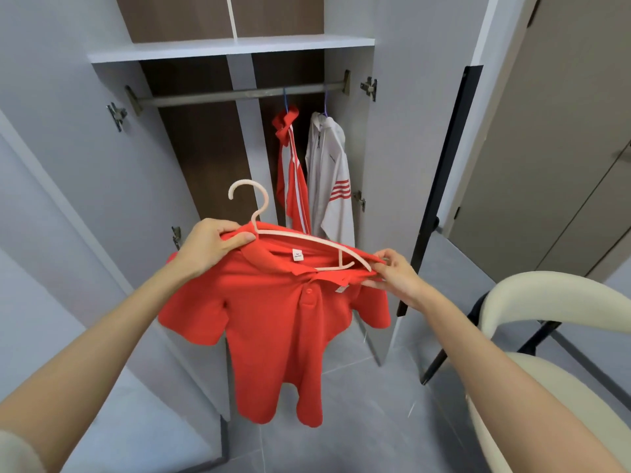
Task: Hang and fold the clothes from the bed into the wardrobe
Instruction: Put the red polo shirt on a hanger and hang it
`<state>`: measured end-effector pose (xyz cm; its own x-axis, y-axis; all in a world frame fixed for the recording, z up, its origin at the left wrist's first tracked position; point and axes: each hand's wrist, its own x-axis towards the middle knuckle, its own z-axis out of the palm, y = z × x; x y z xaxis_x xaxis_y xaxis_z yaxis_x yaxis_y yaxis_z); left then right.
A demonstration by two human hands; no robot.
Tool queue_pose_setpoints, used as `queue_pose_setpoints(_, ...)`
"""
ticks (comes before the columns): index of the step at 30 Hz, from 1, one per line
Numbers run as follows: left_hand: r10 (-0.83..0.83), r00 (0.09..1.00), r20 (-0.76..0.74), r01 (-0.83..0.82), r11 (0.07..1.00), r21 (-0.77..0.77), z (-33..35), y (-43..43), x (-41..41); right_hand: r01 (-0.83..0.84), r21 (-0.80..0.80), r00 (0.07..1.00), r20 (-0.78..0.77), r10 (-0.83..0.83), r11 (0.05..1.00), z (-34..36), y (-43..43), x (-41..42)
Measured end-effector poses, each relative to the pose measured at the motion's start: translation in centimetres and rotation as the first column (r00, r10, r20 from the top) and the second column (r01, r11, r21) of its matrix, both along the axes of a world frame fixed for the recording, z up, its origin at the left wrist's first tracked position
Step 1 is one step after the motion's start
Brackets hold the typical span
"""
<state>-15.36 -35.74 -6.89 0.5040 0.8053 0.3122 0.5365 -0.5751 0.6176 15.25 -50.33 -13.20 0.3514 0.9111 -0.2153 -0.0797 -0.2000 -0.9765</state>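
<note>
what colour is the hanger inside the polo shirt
Pale pink, nearly cream, hanger, seen in the head view, inside the red polo shirt.

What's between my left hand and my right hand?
In the head view, a pale pink plastic hanger carrying a red polo shirt spans left hand to right hand.

A person's two arms, seen from a head-worn camera. The left forearm point(102, 353) and right forearm point(495, 363) are both bare from the wrist to past the elbow. A pale, off-white sleeve point(15, 452), soft and blurred at its edge, covers the left upper arm. The left grip point(211, 245) and right grip point(396, 274) are bare, the left thumbnail plain.
</note>
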Motion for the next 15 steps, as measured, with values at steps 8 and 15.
queue_pose_setpoints(8,0.186,0.981,-0.056,-0.156,0.926,0.344,-0.4,-1.3,2.3,-0.031,-0.132,0.733,0.671,0.112,0.991,0.8,-0.3,1.2)
queue_pose_setpoints(15,0.157,0.974,-0.165,-0.039,0.827,0.561,-0.3,-3.3,5.2,0.098,-0.089,0.884,0.466,-0.046,0.991,3.6,0.2,1.4)
